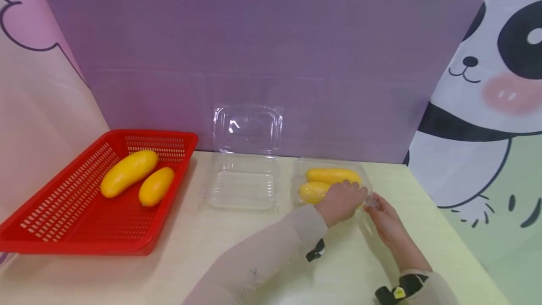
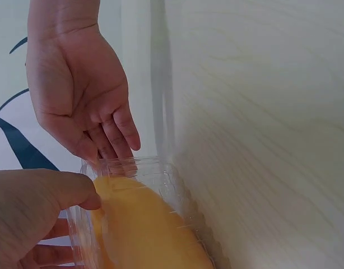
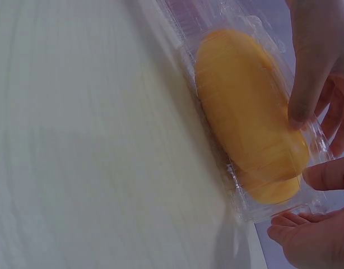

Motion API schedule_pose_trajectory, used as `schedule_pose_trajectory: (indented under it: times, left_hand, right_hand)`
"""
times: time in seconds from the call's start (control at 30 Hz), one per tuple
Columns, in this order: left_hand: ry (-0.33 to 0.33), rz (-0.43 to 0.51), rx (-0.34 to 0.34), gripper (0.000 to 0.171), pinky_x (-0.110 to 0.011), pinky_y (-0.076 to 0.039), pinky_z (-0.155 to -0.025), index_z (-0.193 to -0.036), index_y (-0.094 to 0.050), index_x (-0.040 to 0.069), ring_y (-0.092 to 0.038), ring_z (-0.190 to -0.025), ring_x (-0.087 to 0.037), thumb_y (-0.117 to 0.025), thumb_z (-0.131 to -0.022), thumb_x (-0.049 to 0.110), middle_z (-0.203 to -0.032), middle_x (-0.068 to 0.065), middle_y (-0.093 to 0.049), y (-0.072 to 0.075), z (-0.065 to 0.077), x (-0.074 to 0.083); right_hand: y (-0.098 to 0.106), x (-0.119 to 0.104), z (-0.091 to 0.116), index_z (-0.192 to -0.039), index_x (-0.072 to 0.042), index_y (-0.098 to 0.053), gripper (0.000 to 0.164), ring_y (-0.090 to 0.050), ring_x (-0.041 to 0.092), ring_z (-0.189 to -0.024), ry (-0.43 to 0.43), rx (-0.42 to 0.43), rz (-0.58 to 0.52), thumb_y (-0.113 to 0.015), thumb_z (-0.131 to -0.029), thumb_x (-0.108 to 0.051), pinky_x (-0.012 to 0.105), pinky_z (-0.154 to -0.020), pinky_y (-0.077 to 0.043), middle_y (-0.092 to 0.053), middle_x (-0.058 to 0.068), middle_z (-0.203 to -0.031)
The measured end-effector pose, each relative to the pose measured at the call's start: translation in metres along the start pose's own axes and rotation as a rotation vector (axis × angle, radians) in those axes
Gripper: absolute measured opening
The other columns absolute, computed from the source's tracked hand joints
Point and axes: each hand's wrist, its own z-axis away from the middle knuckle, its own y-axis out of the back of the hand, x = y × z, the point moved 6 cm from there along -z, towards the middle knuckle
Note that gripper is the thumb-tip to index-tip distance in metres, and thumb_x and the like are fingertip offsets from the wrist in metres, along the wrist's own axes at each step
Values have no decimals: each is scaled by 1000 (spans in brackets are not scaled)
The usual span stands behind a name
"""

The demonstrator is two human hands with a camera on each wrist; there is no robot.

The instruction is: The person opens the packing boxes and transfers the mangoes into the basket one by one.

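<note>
Two oblong yellow fruits [image 1: 332, 174] lie side by side in a clear plastic clamshell box [image 1: 299, 167] at the right of the table. The box's lid appears folded over them. My left hand [image 1: 344, 201] reaches across the box to its right end. In the left wrist view its thumb [image 2: 82, 193] lies on the clear plastic over a fruit [image 2: 149, 230], with fingers on the other side. My right hand [image 1: 387, 222] pinches the box's right end; in the right wrist view its thumb [image 3: 327, 175] and fingertips [image 3: 289, 221] meet the rim.
Left of the box, a second clear clamshell box [image 1: 242, 192] stands with its lid [image 1: 247, 128] upright against the purple backdrop [image 1: 271, 36]. A red plastic basket [image 1: 148, 244] at the far left holds two more yellow fruits [image 1: 129, 173]. A panda-print wall [image 1: 474, 154] borders the right side.
</note>
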Motion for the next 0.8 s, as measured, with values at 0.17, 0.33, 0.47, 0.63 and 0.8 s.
schedule_pose_trajectory:
  times: [0.17,0.33,0.47,0.63,0.8]
  left_hand:
    - [14,-2,-12,32,-15,-44,-67,-122,-56,25,-52,-88,-8,-62,-90,23,-107,9,-59,0,-3,2]
    - [23,13,5,29,-15,-44,-67,-118,-60,28,-52,-87,-6,-63,-90,20,-103,11,-61,0,-7,5]
    - [-11,-53,11,32,-15,-44,-66,-122,-59,35,-53,-86,-4,-60,-93,23,-103,15,-61,-2,-10,11]
    - [-51,-155,19,32,-13,-46,-65,-126,-56,36,-56,-84,0,-53,-96,27,-105,17,-63,-5,-11,16]
    - [-52,-220,32,23,-15,-49,-61,-119,-59,29,-56,-76,-2,-51,-97,25,-97,13,-63,-4,-10,17]
  right_hand:
    - [1,0,-1,-146,9,-4,62,-44,-11,-92,9,-3,4,-39,-95,2,5,-84,-37,-30,23,-137]
    - [3,0,0,-146,10,-5,61,-45,-14,-91,30,-13,13,-39,-95,1,6,-85,-37,-38,19,-133]
    - [3,0,2,-146,10,-5,60,-45,-16,-92,30,-29,16,-39,-97,-2,8,-88,-36,-36,18,-138]
    - [3,-1,3,-145,11,-5,59,-46,-16,-94,65,-39,-12,-38,-98,-2,7,-89,-37,-48,-2,-124]
    - [3,-3,3,-143,14,-5,59,-48,-15,-94,134,-52,-70,-40,-97,-1,5,-86,-38,-50,-29,-97]
